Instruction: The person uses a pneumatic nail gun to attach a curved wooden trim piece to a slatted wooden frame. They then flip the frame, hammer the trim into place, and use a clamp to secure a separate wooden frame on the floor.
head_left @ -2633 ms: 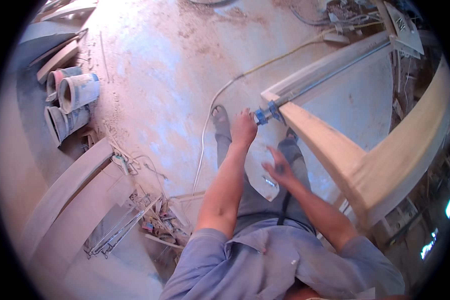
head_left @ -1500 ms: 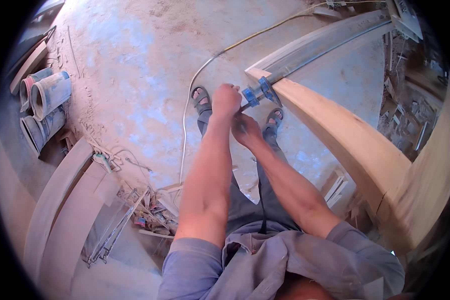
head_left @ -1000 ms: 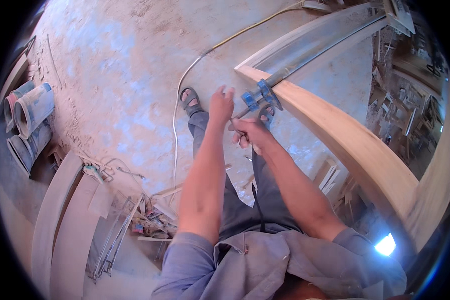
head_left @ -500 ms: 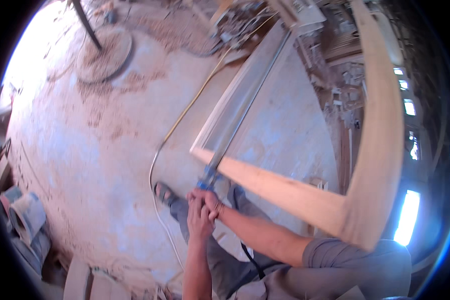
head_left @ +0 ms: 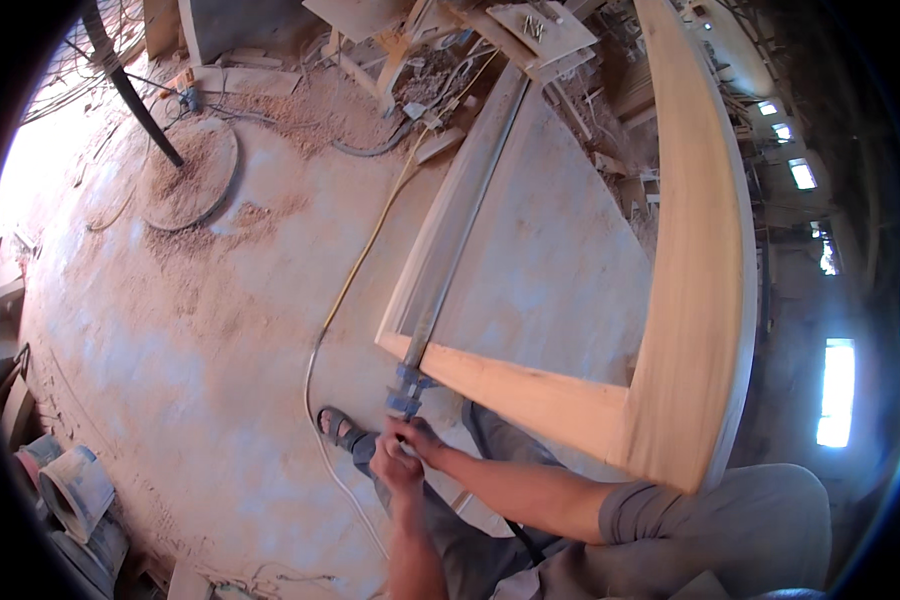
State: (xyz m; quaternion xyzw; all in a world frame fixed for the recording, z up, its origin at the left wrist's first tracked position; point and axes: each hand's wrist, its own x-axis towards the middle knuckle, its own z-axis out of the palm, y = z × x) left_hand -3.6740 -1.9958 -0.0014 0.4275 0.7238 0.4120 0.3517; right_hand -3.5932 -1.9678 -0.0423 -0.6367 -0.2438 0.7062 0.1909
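Observation:
A long bar clamp [head_left: 467, 230] lies lengthwise across a pale wooden frame. Its blue screw head [head_left: 405, 391] bears against the outer side of the frame's near crosspiece [head_left: 530, 388]. Just below that head, my right hand [head_left: 420, 438] is closed around the clamp's handle end. My left hand [head_left: 397, 466] is closed in a fist right beside and below it, also at the handle; the fingers cover most of the handle. A broad curved board [head_left: 695, 260] forms the frame's right side, and a narrower rail [head_left: 440, 225] forms its left.
A yellow-and-white hose [head_left: 355, 265] runs along the dusty floor by my sandalled foot [head_left: 338, 425]. A round base with a dark post [head_left: 190, 175] stands far left. Wood scraps and boards [head_left: 540, 40] crowd the far end. Buckets [head_left: 75, 490] stand at the lower left.
My left hand has dropped slightly from over my right hand and now shows as a separate fist. The view has shifted, bringing more of the far floor in.

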